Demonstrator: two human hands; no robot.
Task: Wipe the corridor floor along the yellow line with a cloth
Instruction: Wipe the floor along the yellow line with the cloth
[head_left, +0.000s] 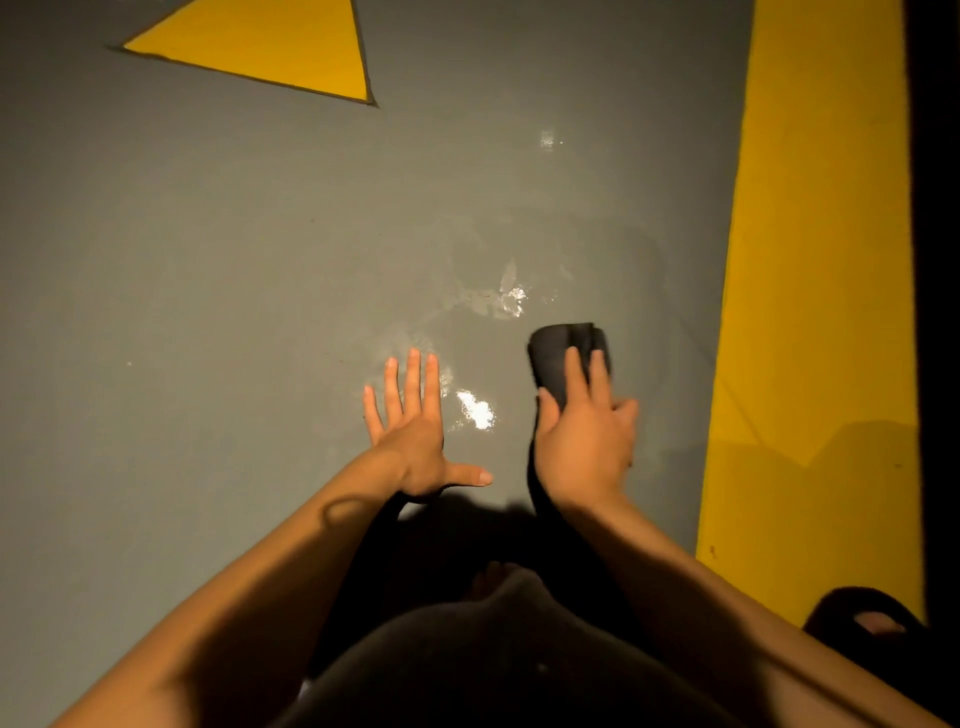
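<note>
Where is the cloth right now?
In the head view the cloth lies on the grey floor under the right hand, between the wet patch and the yellow line.

This looks like a corridor in a factory or warehouse. The grey painted floor (208, 260) carries a broad yellow line (810, 260) and a yellow triangle (280, 47).

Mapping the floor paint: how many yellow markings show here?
2: a yellow triangle at top left, and the yellow line down the right side. More may lie outside the view.
</note>
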